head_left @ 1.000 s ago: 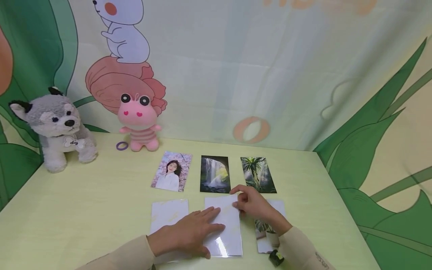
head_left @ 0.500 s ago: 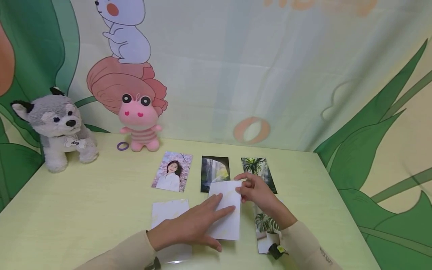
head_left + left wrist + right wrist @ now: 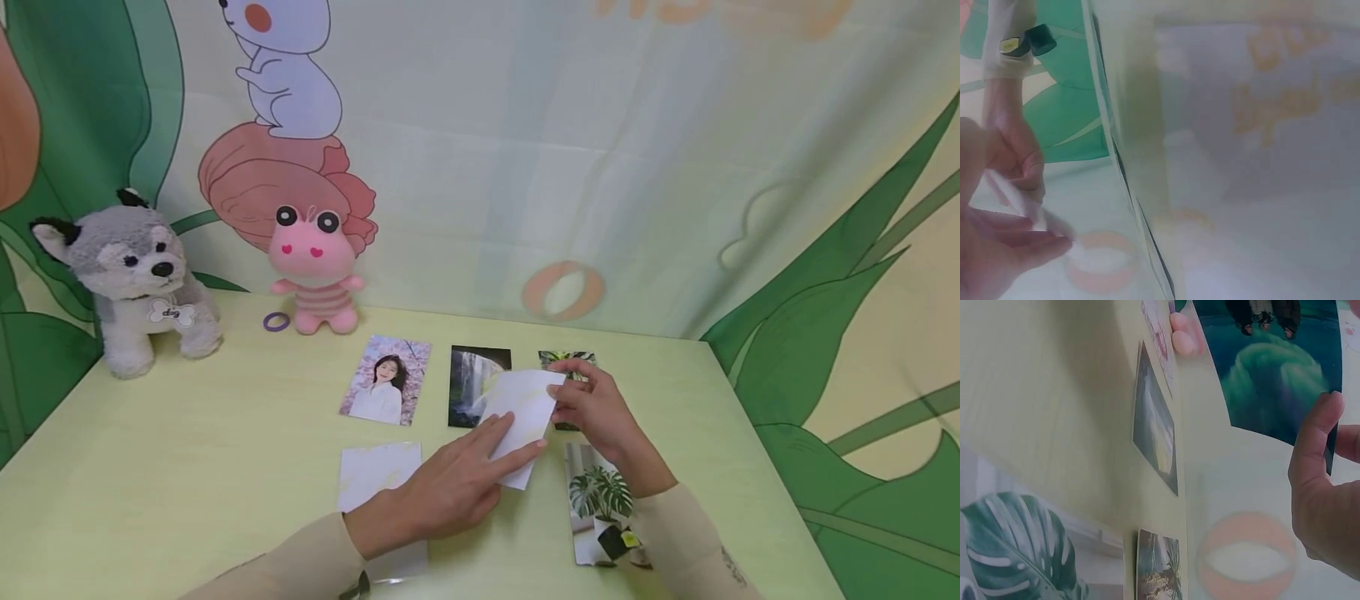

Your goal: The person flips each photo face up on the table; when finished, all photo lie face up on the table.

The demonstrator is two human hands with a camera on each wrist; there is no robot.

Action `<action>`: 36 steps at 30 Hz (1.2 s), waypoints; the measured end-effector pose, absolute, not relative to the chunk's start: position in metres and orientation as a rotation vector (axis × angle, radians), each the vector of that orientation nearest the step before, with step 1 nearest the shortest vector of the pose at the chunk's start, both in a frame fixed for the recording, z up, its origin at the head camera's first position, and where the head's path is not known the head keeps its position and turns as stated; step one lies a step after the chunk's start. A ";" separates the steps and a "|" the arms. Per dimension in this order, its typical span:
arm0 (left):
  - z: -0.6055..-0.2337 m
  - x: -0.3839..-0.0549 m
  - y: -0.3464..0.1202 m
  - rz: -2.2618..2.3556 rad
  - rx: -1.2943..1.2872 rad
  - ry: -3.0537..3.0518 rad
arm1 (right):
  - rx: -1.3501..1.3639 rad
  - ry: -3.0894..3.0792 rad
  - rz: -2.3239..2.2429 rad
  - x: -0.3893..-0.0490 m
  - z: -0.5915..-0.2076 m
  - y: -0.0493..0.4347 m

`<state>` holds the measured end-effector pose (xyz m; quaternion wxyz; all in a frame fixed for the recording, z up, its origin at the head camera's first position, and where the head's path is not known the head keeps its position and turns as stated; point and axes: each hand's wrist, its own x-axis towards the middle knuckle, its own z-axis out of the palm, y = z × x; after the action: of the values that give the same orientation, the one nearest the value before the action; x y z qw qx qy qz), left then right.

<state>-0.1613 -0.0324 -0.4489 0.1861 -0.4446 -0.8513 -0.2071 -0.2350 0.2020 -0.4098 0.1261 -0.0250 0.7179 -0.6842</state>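
A photo print (image 3: 521, 396) is raised off the table and tilted, its white back towards me in the head view. My right hand (image 3: 600, 412) pinches its upper right corner between thumb and fingers. My left hand (image 3: 450, 483) holds the lower part, its fingers lying over the white back; the thumb's place is mostly hidden. In the right wrist view the print's front (image 3: 1272, 375) shows green aurora and dark figures, with the right thumb on its edge. Behind it lies a waterfall photo (image 3: 468, 387), partly covered.
A portrait photo (image 3: 384, 383) and a palm photo (image 3: 566, 358) flank the waterfall one. A white sheet (image 3: 378, 471) lies partly under my left arm, and a monstera photo (image 3: 588, 492) by my right sleeve. Further back are a husky plush (image 3: 150, 267), a pink toy (image 3: 318, 267) and a purple ring (image 3: 276, 322).
The photo print, face down on the table a second ago, has been lifted and moved up and right by both hands. The left fingers, earlier spread flat, now hold it.
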 end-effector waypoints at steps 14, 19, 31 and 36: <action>-0.449 -0.173 -0.024 -0.923 -1.071 -2.122 | 0.011 2.006 -2.073 -0.237 -0.415 0.189; -0.447 -0.173 -0.023 -1.161 -1.050 -2.138 | 0.066 2.036 -2.063 -0.235 -0.416 0.181; -0.442 -0.177 -0.021 -1.227 -1.000 -2.157 | 0.086 2.067 -2.046 -0.234 -0.415 0.179; -0.443 -0.182 -0.023 -1.280 -0.968 -2.127 | 0.079 2.050 -2.053 -0.235 -0.416 0.180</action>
<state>-0.1820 -0.0227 -0.4425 0.2364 -0.3532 -0.7756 -0.4667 -0.2348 0.1804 -0.4162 0.1192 0.0270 0.7012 -0.7024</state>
